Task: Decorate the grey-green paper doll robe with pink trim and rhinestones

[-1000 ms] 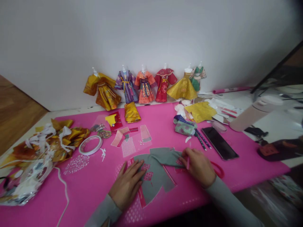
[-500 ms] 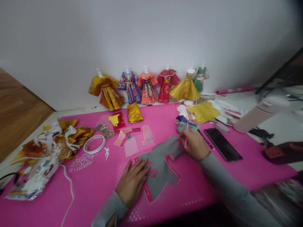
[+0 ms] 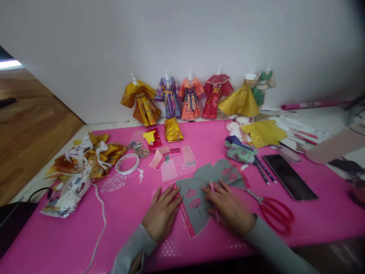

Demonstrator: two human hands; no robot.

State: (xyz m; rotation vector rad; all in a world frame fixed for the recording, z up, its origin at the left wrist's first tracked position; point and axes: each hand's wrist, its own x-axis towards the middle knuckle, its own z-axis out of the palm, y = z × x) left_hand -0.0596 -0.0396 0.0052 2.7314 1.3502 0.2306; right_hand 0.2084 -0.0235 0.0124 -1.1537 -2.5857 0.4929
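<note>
A grey fabric piece (image 3: pixel 199 207) with pink patterns and red edging lies on the pink mat (image 3: pixel 128 236). Flat on its left edge rests my left hand (image 3: pixel 162 213), fingers extended and holding nothing. My right hand (image 3: pixel 228 205) lies over the middle of the fabric, with a thin pink pen-like stick (image 3: pixel 212 186) held between its fingers, its tip pointing away from me. Right of that hand are red-handled scissors (image 3: pixel 275 213), their blades near the fabric's right edge.
Small dresses on stands (image 3: pixel 191 99) line the wall. A tape roll (image 3: pixel 127 164), gold scraps and a plastic bag (image 3: pixel 68 198) lie left; pencils (image 3: pixel 265 173), a phone (image 3: pixel 289 177) and a bottle (image 3: pixel 336 144) are right.
The view has shifted, so things sit further right. The fabric now lies spread out, its right part unfolded. My right hand has come back toward me, and the scissors are now visible.
</note>
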